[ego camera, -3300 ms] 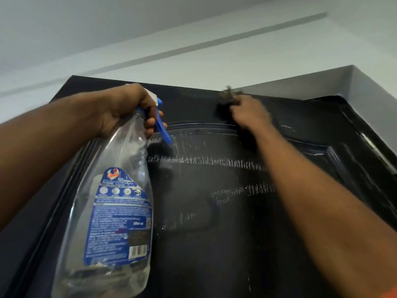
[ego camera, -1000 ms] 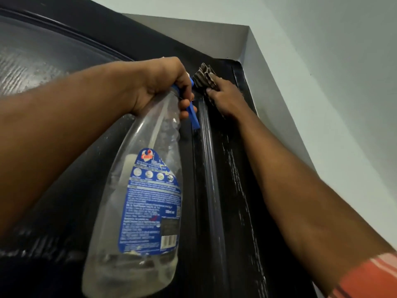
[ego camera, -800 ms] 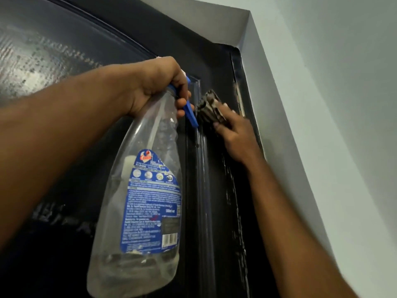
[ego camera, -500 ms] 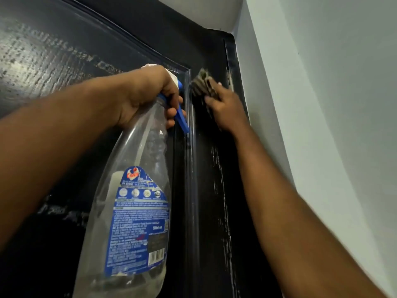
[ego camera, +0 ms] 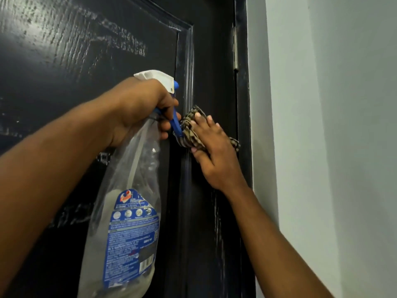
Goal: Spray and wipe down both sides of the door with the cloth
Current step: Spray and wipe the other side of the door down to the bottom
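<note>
While left hand (ego camera: 139, 108) grips bottle (ego camera: 129, 211), right hand (ego camera: 214, 155) presses cloth (ego camera: 190, 134) — against door (ego camera: 86, 61).

The glossy black door (ego camera: 86, 61) stands upright, with pale wet streaks across its raised panel and right stile. A crumpled brown-and-cream patterned cloth (ego camera: 190, 135) is pressed against that stile, beside the panel moulding. The clear, blue-labelled spray bottle (ego camera: 129, 211) hangs tilted just left of the cloth, nearly empty.

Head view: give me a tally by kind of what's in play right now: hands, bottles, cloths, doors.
Hands: 2 (left hand, right hand)
Spray bottle: 1
Cloth: 1
Door: 1
Total: 5
</note>
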Demonstrator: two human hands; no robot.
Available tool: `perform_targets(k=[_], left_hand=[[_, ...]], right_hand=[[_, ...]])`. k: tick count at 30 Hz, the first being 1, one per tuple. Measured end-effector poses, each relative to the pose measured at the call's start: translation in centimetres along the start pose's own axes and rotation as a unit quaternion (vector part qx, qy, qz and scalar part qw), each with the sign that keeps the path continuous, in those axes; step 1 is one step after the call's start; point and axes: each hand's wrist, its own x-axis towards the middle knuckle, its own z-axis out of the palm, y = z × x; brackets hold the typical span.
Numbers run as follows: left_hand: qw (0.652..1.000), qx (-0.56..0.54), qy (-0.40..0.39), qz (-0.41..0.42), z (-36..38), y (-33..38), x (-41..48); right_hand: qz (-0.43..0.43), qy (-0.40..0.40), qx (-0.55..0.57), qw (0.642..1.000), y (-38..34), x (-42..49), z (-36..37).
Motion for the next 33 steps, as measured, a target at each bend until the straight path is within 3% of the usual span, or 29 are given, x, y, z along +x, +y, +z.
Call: perform_targets(k=[4,9,13,20,24,28,33], left_hand=[[1.000,-0.011,0.010,-0.005,0.2,-1.6,-1.7],[0.999,-0.008,0.033,-0.028,0.1,-2.9,-2.2],[0.999,0.011,0.052,-0.009,-0.1,-4.3,-3.8],[0.999,0.003,0.040,-0.017,0.8,-5.5,-4.8],[0.999,-0.015,0.033,-0.013,1.7,-5.9,-4.9],[0.991,-0.081,0.100,0.037,1.7,-5.6,-4.0],[0.992,-0.074,0.088,0.040,1.8,-6.3,-4.3]], right_hand=[[0.022,-0.024,-0.010,0.999,0.6,5.0,-1.5],[0.052,0.010,-0.016,0.998,1.4,12.6,-2.5],[0.028,0.035,-0.024,0.999,0.5,7.7,-1.0],[-0.003,-0.028,-0.010,1.000,-1.9,-8.0,1.1],[0.001,-0.033,-0.004,0.999,-1.3,-4.7,0.2],[0.002,-0.034,-0.005,0.999,-0.9,1.0,-0.7],[0.022,0.014,-0.004,1.000,-0.9,-1.5,0.6]])
